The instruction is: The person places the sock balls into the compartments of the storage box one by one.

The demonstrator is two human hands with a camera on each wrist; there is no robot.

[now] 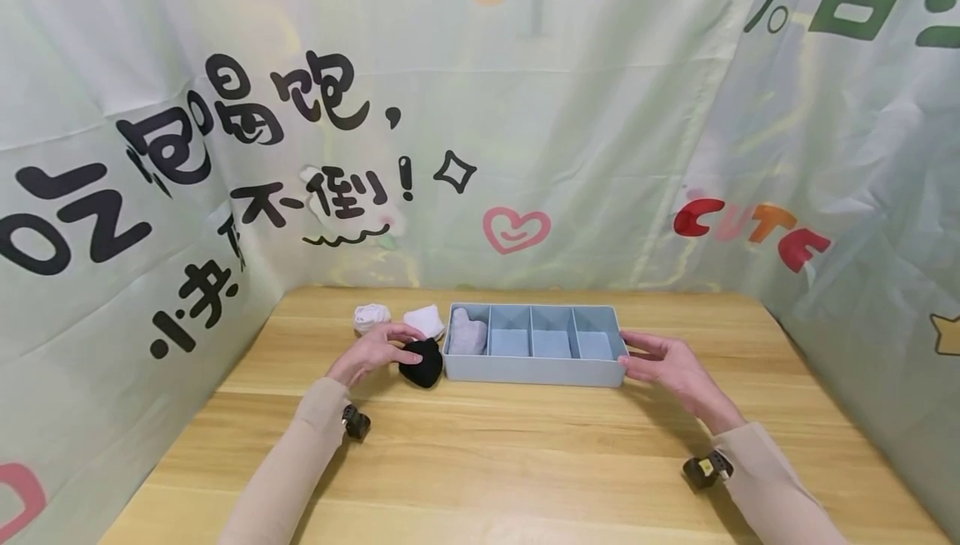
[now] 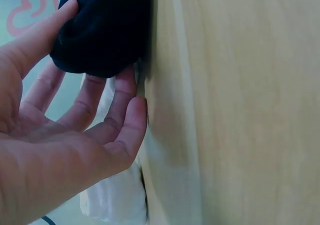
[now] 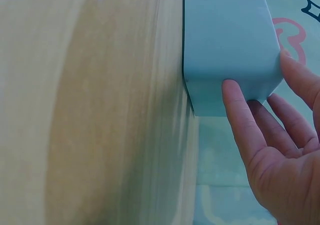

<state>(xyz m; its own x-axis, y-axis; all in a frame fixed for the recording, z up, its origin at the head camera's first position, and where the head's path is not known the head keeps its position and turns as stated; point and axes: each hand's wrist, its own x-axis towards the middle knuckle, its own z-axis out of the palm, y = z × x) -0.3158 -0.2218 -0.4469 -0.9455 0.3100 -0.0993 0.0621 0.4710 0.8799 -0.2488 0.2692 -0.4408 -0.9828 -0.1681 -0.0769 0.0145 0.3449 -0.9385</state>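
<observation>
My left hand [image 1: 381, 350] pinches a rolled black sock [image 1: 422, 364] between thumb and fingers, just left of a pale blue divided box [image 1: 534, 370]. In the left wrist view, the thumb presses one side of the sock, with the fingertips below it near the tabletop. A rolled greyish-lilac sock [image 1: 468, 335] sits in the box's leftmost compartment; the other compartments show bare floors. At the box's right end, my right hand [image 1: 667, 364] touches the wall and front corner with fairly straight fingers.
Two rolled whitish socks, one [image 1: 371, 317] further left and one [image 1: 424, 322] beside the box, lie behind my left hand. The wooden table [image 1: 480, 462] ends at a printed fabric backdrop [image 1: 600, 153] at the back and sides.
</observation>
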